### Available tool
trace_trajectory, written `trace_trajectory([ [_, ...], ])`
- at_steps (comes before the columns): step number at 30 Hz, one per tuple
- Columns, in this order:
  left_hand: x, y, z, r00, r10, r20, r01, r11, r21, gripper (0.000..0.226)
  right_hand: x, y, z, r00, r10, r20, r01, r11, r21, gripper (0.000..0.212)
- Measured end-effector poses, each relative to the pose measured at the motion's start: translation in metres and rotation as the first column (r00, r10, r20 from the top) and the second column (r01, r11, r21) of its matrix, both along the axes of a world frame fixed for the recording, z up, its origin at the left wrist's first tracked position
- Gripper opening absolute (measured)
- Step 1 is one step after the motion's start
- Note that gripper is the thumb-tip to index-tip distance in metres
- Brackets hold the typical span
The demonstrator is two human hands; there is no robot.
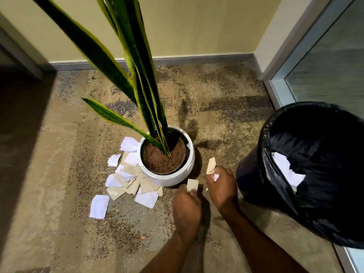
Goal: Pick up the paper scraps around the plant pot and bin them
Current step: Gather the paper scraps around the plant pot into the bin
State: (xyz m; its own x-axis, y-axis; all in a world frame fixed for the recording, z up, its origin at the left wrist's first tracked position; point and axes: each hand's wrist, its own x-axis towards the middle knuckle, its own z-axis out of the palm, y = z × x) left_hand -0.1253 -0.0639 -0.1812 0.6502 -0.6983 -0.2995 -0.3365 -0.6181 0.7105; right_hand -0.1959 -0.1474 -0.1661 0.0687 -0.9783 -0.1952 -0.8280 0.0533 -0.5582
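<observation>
A white round plant pot (169,177) with a tall snake plant stands on the carpet. Several white and beige paper scraps (129,179) lie heaped against its left and front sides, and one white scrap (99,206) lies apart at the front left. My left hand (186,210) pinches a beige scrap (192,184) just right of the pot's front. My right hand (221,186) grips another beige scrap (211,164) together with a bit of white paper. A bin with a black liner (323,174) stands at the right, white paper (286,170) inside it.
Speckled beige carpet (216,107) spreads all round the pot. A wall with grey skirting (197,61) runs behind, and a glass door with a metal frame (279,87) stands at the right behind the bin. Long leaves (137,66) rise from the pot toward the camera.
</observation>
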Motion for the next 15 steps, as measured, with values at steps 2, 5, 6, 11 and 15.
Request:
trace_trajectory([
  [2, 0.002, -0.013, 0.028, 1.000, -0.004, 0.013, 0.005, 0.995, -0.103, 0.026, 0.007, 0.005, 0.026, 0.999, -0.001, 0.037, 0.002, 1.000, -0.027, 0.011],
  [5, 0.009, -0.034, 0.070, 1.000, 0.015, -0.023, -0.020, 0.976, -0.216, 0.032, 0.017, 0.002, 0.070, 0.988, -0.025, 0.154, 0.035, 0.998, -0.060, 0.019],
  [6, 0.012, -0.040, 0.083, 1.000, 0.017, -0.024, -0.022, 0.972, -0.234, 0.030, 0.019, 0.000, 0.085, 0.981, -0.039, 0.189, 0.051, 0.997, -0.064, 0.019],
  [11, 0.020, -0.068, 0.158, 0.997, -0.073, 0.032, 0.079, 0.946, -0.313, 0.033, 0.014, -0.019, 0.166, 0.971, -0.054, 0.235, 0.103, 0.975, -0.199, 0.026],
  [15, 0.009, -0.092, 0.216, 0.981, -0.165, 0.099, 0.189, 0.921, -0.340, 0.041, -0.017, -0.043, 0.219, 0.956, -0.126, 0.265, 0.182, 0.963, -0.197, 0.013],
])
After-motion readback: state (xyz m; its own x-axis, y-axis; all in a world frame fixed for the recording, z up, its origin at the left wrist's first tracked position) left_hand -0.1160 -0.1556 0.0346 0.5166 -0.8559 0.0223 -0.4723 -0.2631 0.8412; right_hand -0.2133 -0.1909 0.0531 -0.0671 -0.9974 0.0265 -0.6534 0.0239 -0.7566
